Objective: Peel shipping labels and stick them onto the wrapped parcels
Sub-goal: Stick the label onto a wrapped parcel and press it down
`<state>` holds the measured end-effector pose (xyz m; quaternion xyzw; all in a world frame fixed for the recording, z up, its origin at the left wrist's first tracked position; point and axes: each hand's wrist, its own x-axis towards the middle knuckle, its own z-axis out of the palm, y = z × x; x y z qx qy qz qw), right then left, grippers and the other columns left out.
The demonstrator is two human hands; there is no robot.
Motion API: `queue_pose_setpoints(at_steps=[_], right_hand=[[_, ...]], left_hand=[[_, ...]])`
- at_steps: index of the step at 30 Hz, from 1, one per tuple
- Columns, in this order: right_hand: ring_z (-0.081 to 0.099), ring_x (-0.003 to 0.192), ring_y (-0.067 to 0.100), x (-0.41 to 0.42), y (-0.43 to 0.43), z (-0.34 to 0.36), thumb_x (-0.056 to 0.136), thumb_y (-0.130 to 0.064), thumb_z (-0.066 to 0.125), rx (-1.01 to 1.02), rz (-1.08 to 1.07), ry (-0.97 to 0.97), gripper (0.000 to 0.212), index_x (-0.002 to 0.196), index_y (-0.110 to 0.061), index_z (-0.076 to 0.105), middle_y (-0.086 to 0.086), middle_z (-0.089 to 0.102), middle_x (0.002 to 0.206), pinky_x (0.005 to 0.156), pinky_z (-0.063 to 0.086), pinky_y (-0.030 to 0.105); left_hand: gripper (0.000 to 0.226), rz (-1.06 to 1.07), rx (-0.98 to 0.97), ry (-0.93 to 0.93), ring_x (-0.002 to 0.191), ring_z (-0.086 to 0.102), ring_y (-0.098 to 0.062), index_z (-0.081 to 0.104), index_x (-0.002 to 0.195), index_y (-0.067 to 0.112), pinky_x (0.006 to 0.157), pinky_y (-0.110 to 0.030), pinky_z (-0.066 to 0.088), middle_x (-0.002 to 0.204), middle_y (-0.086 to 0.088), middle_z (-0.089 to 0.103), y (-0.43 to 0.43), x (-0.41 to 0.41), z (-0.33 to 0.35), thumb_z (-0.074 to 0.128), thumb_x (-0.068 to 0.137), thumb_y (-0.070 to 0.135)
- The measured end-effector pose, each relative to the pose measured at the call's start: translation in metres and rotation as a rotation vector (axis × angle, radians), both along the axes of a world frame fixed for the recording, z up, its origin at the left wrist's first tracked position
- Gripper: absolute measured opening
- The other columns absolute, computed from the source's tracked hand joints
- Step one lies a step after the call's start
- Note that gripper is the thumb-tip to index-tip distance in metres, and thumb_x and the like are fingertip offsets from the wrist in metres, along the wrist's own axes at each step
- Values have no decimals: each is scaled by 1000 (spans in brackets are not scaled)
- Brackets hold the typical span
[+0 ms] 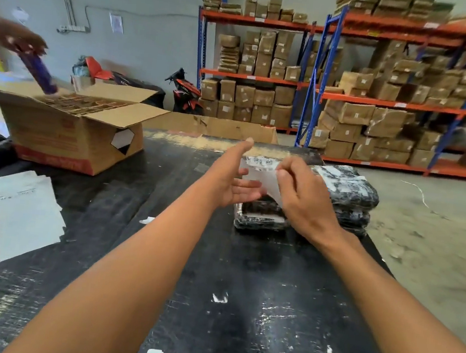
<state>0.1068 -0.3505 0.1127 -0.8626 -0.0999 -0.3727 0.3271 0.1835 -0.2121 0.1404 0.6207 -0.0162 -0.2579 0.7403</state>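
Holding a shipping label (260, 176) above the wrapped parcels (352, 190), I pinch it with the fingers of my right hand (308, 196). My left hand (231, 176) is open beside it, fingers straight. The label is not yet stuck on. The parcels lie stacked on the desk (216, 261). Some seem to carry white labels already, so I judge the work partly done.
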Motion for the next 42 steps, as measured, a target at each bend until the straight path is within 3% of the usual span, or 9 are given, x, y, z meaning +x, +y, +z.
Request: queue_pose_setpoints(at_steps=[4, 9, 13, 16, 20, 27, 32, 38, 42], right_hand=[[56, 70, 18, -17, -16, -6, 92, -15, 53, -294, -58, -115, 10, 91, -10, 62, 1, 62, 78, 63, 49, 40], [63, 81, 24, -32, -35, -14, 86, -11, 60, -466, -64, -198, 11, 85, -7, 71, 4, 69, 88, 70, 52, 38], [63, 83, 17, -39, -63, -7, 90, -16, 56, -111, -277, -227, 15, 88, -10, 71, 1, 70, 90, 74, 54, 35], [65, 87, 16, -32, -95, 11, 94, -23, 59, 328, -446, -21, 15, 93, -15, 71, -2, 71, 93, 77, 54, 34], [72, 90, 24, -18, -137, 26, 91, -33, 66, 752, -232, 282, 21, 94, -14, 75, 1, 77, 92, 72, 59, 43], [63, 52, 12, 10, -194, 29, 89, -12, 72, 716, -208, 323, 13, 76, -10, 69, 5, 72, 73, 40, 43, 20], [74, 80, 26, 45, -239, 29, 87, -12, 73, 724, -237, 378, 11, 76, -12, 75, 5, 77, 80, 78, 61, 47], [73, 85, 23, 89, -272, 21, 81, -13, 79, 719, -265, 380, 3, 82, -15, 77, 2, 77, 85, 85, 59, 48], [71, 91, 24, 112, -281, 21, 82, -16, 78, 717, -271, 379, 1, 82, -16, 77, 2, 76, 89, 88, 58, 44]], left_hand=[[15, 125, 62, -210, 42, 62, -14, 57, 103, 1, 38, -21, 49, 64, -8, 64, -31, -3, 13, 62, 90, 8], [24, 154, 56, -418, 89, 69, -30, 66, 98, 15, 65, -38, 56, 96, -7, 73, -65, 5, 8, 52, 86, 0], [34, 23, 30, -502, 98, 66, -23, 60, 116, 17, 81, -45, 56, 111, -2, 70, -88, 2, 4, 51, 90, -1], [36, -87, -9, -511, 105, 66, -24, 59, 120, 18, 87, -49, 55, 116, -2, 70, -104, 2, -2, 51, 91, -2], [36, -182, -38, -506, 109, 65, -27, 60, 121, 20, 90, -56, 53, 118, -2, 70, -126, 2, -1, 54, 93, -3], [31, -98, 59, -481, 94, 72, -28, 56, 115, 13, 79, -55, 58, 110, -9, 73, -182, 22, -1, 67, 89, 1], [23, 87, 201, -507, 86, 73, -26, 65, 95, 17, 78, -51, 60, 96, -4, 75, -220, 41, -6, 76, 79, 5], [9, 268, 332, -564, 81, 70, -18, 69, 80, 22, 80, -38, 57, 87, 3, 75, -251, 64, -8, 76, 80, 17], [7, 349, 395, -570, 81, 65, -15, 68, 80, 20, 70, -27, 49, 89, 2, 71, -261, 80, -3, 75, 83, 18]])
